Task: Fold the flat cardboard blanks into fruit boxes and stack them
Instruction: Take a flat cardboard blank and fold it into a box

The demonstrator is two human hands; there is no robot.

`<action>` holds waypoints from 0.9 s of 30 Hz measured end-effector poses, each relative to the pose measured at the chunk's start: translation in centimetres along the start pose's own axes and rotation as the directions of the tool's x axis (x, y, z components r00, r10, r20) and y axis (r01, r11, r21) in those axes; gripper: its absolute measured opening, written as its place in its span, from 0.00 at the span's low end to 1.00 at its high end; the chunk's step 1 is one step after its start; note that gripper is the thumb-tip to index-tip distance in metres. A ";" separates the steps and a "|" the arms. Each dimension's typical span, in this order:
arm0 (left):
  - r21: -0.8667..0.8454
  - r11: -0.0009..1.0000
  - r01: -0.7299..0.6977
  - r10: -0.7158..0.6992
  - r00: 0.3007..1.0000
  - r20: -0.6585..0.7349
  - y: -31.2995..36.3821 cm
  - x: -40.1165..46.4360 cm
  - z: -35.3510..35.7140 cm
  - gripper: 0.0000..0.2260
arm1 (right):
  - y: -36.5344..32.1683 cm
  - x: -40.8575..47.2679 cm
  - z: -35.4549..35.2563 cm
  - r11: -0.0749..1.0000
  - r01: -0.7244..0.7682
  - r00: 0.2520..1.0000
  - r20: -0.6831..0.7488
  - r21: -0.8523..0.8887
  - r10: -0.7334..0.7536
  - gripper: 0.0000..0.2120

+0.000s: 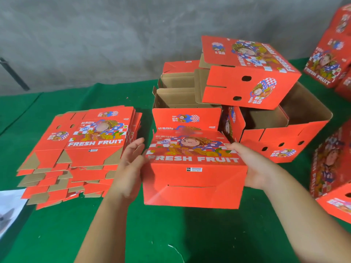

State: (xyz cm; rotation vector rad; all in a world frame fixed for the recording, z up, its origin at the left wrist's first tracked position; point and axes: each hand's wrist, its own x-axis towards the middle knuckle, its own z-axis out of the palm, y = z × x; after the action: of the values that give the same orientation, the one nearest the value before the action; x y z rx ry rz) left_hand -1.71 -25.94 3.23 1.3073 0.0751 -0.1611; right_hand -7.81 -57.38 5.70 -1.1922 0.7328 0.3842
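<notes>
Green cloth [57,234] covers our work surface, grey wall [95,35] behind. Folded boxes [247,73] sit piled at centre back, some open-topped, one tipped on its side on top. Flat blanks [85,149] lie stacked at left. We hold the part-folded box [193,168] in front of us, above the cloth, printed face up. Left hand [131,166] lies flat against its left side, fingers straight and together. Right hand [254,164] cups the right side, thumb over the top edge, fingers under.
</notes>
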 end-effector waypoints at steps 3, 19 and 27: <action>-0.098 0.995 -0.027 0.031 0.999 0.038 0.4 -0.3 -1.0 0.26 | 1.7 0.2 0.2 0.997 0.063 0.998 0.034 -0.040 -0.062 0.15; 0.331 0.943 0.032 -0.103 0.974 0.201 -2.9 -1.6 -4.3 0.27 | 8.0 1.2 -1.0 0.847 0.454 0.885 0.029 -0.277 -0.465 0.26; 0.574 0.817 -0.062 -0.195 0.906 0.376 -6.5 -1.1 -1.3 0.21 | 11.8 1.0 -7.3 0.853 0.483 0.832 -0.199 -0.199 -0.518 0.19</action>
State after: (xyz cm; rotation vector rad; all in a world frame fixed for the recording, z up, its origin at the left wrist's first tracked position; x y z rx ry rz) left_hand -3.77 -26.26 -3.19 1.8515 -0.3242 -0.5624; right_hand -16.79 -60.26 -4.52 -1.5320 0.5767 -0.1623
